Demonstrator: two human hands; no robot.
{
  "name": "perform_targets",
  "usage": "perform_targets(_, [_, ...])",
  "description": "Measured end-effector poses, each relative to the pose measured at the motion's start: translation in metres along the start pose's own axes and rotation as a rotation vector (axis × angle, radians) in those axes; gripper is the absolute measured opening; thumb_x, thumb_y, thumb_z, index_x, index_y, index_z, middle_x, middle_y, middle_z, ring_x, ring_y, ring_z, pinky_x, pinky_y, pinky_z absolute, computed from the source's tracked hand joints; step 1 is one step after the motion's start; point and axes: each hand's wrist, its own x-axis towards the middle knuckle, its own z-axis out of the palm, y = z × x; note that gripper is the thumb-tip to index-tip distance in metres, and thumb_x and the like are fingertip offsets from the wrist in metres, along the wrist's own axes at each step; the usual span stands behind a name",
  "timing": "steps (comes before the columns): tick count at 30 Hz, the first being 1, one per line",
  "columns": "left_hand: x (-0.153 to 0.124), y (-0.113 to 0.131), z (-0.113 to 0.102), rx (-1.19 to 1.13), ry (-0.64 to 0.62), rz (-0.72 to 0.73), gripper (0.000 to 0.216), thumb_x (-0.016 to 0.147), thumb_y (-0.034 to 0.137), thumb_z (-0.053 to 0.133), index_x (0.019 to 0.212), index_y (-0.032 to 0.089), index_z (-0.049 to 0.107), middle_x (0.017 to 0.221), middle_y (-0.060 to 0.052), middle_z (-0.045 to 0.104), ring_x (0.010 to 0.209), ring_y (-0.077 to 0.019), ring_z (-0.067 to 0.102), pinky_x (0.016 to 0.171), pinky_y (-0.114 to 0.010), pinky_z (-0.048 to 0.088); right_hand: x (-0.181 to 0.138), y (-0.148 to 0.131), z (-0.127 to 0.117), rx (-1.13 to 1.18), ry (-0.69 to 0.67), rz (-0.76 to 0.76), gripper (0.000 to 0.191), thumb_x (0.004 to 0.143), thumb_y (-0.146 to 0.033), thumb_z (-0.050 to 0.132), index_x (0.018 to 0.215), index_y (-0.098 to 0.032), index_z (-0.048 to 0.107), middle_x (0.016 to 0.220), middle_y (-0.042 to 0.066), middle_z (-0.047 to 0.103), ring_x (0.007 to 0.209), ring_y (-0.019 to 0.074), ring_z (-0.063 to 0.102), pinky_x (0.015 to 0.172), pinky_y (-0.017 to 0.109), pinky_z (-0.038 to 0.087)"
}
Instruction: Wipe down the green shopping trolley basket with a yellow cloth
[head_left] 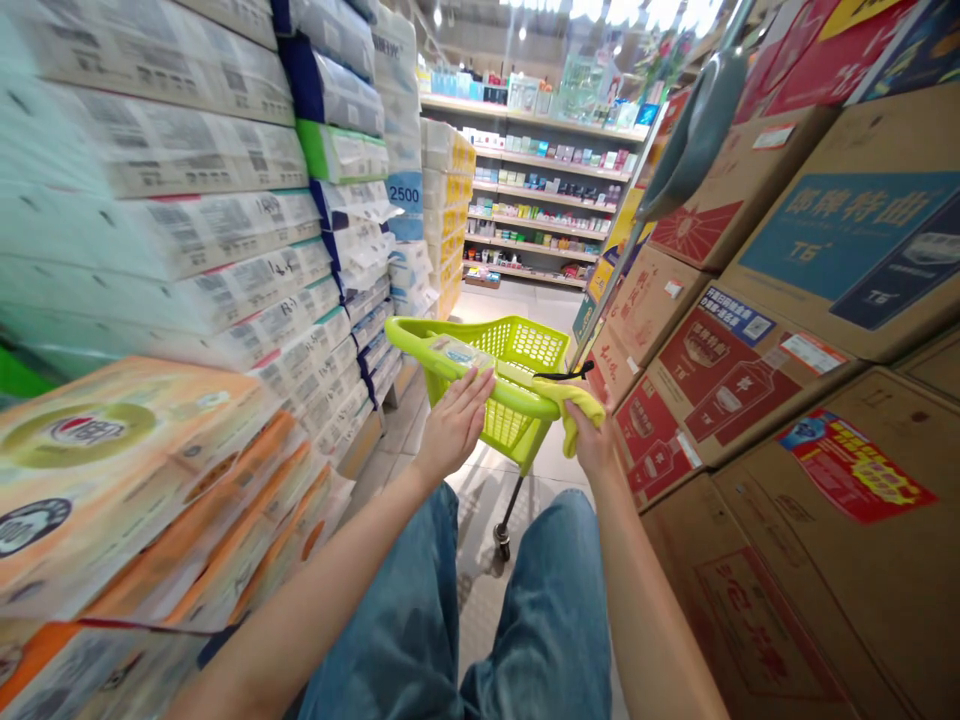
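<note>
A lime-green shopping cart (pixel 517 335) with a perforated basket stands in front of my knees. My left hand (pixel 457 420) lies on its handle beside a printed label (pixel 457 352), fingers stretched out rather than wrapped round. At the handle's right end, my right hand (pixel 592 435) is closed on a yellow cloth (pixel 574 405), which drapes against the handle. Just above the cloth a black strap (pixel 562 373) crosses the cart. The basket's floor is mostly hidden by the handle.
Stacked white paper packs (pixel 225 230) and orange packs (pixel 150 480) line the left side. Cardboard cartons (pixel 795 260) are piled on the right, near a slanting pole with a grey loop-shaped piece (pixel 694 130). Shelves of small boxes (pixel 540 185) stand beyond the tiled floor (pixel 517 300).
</note>
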Motion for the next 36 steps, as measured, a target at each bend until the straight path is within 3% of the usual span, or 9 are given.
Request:
perform_targets(6, [0.001, -0.028, -0.010, -0.080, 0.066, -0.047, 0.047, 0.104, 0.024, 0.028, 0.149, 0.021, 0.041, 0.153, -0.004, 0.045, 0.148, -0.0192, 0.029, 0.122, -0.048, 0.029, -0.005, -0.036, 0.037, -0.190, 0.040, -0.063, 0.024, 0.093, -0.035, 0.045, 0.097, -0.026, 0.066, 0.107, 0.002, 0.074, 0.106, 0.0245, 0.065, 0.115, 0.054, 0.010])
perform_targets(14, [-0.002, -0.075, -0.025, -0.104, 0.171, -0.188, 0.047, 0.104, 0.030, 0.026, 0.144, 0.016, 0.048, 0.151, -0.009, 0.047, 0.146, -0.0196, 0.034, 0.122, -0.049, 0.027, -0.009, -0.077, 0.097, -0.359, -0.080, -0.126, 0.023, 0.092, -0.027, 0.044, 0.108, -0.023, 0.060, 0.114, 0.005, 0.070, 0.110, 0.0238, 0.061, 0.114, 0.049, 0.010])
perform_targets(22, [0.000, -0.116, -0.058, -0.228, 0.176, -0.338, 0.051, 0.103, 0.041, 0.028, 0.135, 0.015, 0.058, 0.147, -0.010, 0.053, 0.142, -0.0204, 0.042, 0.123, -0.047, 0.026, -0.011, -0.120, 0.146, -0.420, -0.200, -0.150, 0.023, 0.086, -0.024, 0.051, 0.107, -0.020, 0.056, 0.113, 0.009, 0.068, 0.111, 0.0258, 0.058, 0.114, 0.052, 0.012])
perform_targets(30, [-0.015, -0.111, -0.088, -0.335, 0.129, -0.401, 0.053, 0.100, 0.050, 0.037, 0.135, 0.018, 0.059, 0.148, -0.007, 0.051, 0.144, -0.0223, 0.039, 0.124, -0.047, 0.022, -0.039, -0.135, 0.156, -0.283, -0.243, -0.200, 0.036, 0.083, -0.023, 0.052, 0.119, -0.021, 0.053, 0.121, 0.009, 0.066, 0.118, 0.0258, 0.056, 0.115, 0.052, 0.011])
perform_targets(36, [-0.014, -0.111, -0.102, -0.420, 0.013, -0.450, 0.058, 0.093, 0.055, 0.052, 0.140, 0.022, 0.054, 0.153, -0.005, 0.044, 0.147, -0.0254, 0.032, 0.124, -0.047, 0.018, -0.065, -0.114, 0.140, -0.035, -0.262, -0.321, 0.046, 0.083, -0.022, 0.048, 0.129, -0.023, 0.054, 0.135, 0.007, 0.062, 0.127, 0.0249, 0.056, 0.119, 0.050, 0.012])
